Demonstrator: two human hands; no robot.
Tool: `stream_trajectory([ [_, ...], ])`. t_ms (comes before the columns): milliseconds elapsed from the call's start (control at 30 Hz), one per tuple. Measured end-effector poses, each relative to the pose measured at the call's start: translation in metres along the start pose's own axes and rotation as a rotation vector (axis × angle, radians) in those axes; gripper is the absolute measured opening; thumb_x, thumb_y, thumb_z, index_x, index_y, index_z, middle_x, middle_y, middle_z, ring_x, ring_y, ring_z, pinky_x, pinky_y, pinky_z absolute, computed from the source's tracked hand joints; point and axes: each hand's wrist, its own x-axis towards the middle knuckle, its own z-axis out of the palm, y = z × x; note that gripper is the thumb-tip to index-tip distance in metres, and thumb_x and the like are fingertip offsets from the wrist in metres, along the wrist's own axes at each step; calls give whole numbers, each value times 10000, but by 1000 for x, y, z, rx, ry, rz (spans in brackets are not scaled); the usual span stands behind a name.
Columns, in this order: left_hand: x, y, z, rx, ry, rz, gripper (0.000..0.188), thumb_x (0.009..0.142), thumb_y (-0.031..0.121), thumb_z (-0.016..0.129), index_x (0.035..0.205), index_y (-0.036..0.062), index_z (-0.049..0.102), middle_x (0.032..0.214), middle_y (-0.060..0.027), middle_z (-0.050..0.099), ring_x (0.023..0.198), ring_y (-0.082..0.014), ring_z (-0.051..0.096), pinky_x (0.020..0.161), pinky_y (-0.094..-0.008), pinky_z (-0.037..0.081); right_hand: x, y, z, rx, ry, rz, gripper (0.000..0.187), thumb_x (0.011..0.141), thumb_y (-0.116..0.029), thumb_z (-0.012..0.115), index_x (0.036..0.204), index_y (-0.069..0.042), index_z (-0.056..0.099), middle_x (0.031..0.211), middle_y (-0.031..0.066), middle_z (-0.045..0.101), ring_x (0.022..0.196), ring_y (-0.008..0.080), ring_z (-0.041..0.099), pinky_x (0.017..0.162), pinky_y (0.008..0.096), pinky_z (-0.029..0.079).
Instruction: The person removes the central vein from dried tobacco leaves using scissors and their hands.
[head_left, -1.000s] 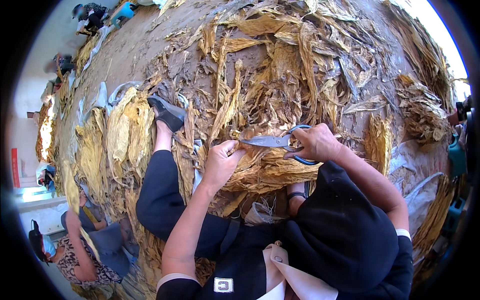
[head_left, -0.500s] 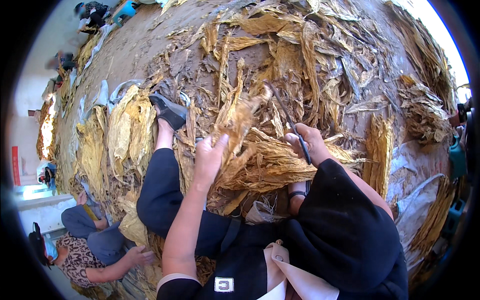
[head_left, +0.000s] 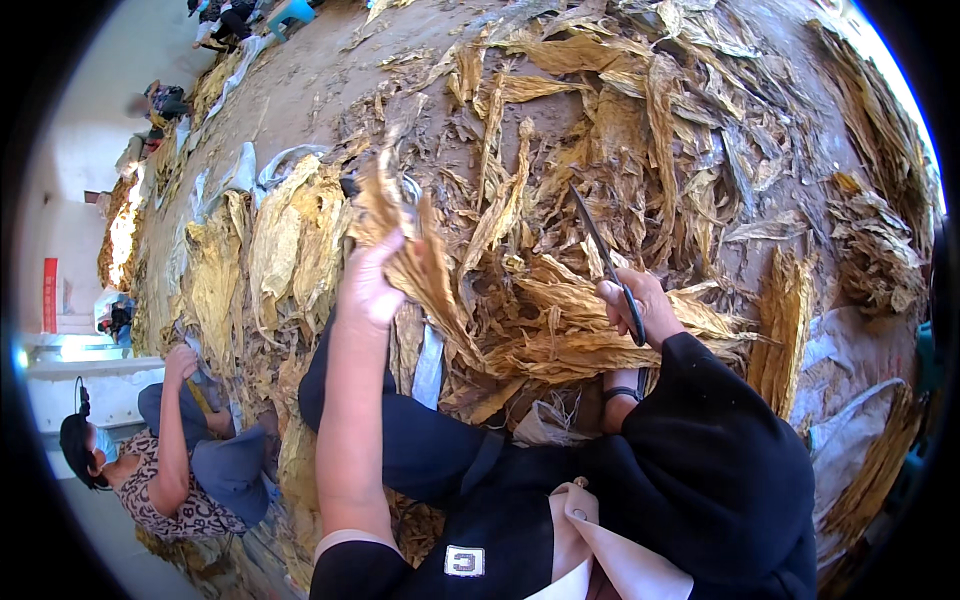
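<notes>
Left hand (head_left: pixel 372 285) lifts a dried tobacco leaf (head_left: pixel 425 270), fingers clamped on it.
Right hand (head_left: pixel 640 310) grips closed scissors (head_left: pixel 605 262), blades pointing up.

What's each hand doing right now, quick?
Left hand: closed on a dried leaf, lifted above the pile.
Right hand: closed on scissors, blades pointing up and away.

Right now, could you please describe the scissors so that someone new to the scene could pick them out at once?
Start at the big spread of dried yellow-brown leaves covering the ground. Near its lower middle, the person's right hand grips the scissors, blades pointing up and away. They are the only thin, dark, straight metal thing among crinkled leaves.
</notes>
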Motion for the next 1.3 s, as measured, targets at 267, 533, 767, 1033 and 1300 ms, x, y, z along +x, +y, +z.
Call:
stream_trajectory([
  [267,-5,65,-38,-430,-26,146,323,942,141,465,1231,-3,480,1249,-163,529,1165,-292,492,1034,-497,339,-15,-20,-66,127,297,-180,462,929,-434,477,885,15,575,546,27,531,423,75,480,410,195,375],
  [533,-14,52,2,-451,142,320,331,961,127,395,1256,-10,461,1280,-189,494,1210,-305,452,1061,-500,305,-36,5,-126,304,576,-246,645,878,-582,481,910,59,548,506,10,474,396,76,432,472,229,437],
  [767,-10,-53,58,-925,-377,-99,297,966,156,391,1209,7,473,1184,-199,529,1126,-311,499,1012,-494,379,-47,19,-148,403,638,-266,614,894,-568,461,914,39,554,510,9,478,411,79,443,478,222,436],
  [1033,-52,-227,69,-479,65,-487,321,951,195,446,1227,38,398,1190,-162,477,1181,-319,429,1029,-519,367,-68,14,-173,352,747,-303,571,922,-535,432,918,20,563,515,-12,453,415,60,420,500,219,458],
  [1300,-81,-243,43,-250,-61,-421,350,918,126,534,1236,28,424,1198,-120,534,1100,-298,538,963,-500,445,-57,37,-148,397,684,-175,582,907,-549,454,895,24,557,496,-4,464,411,77,438,483,235,427],
])
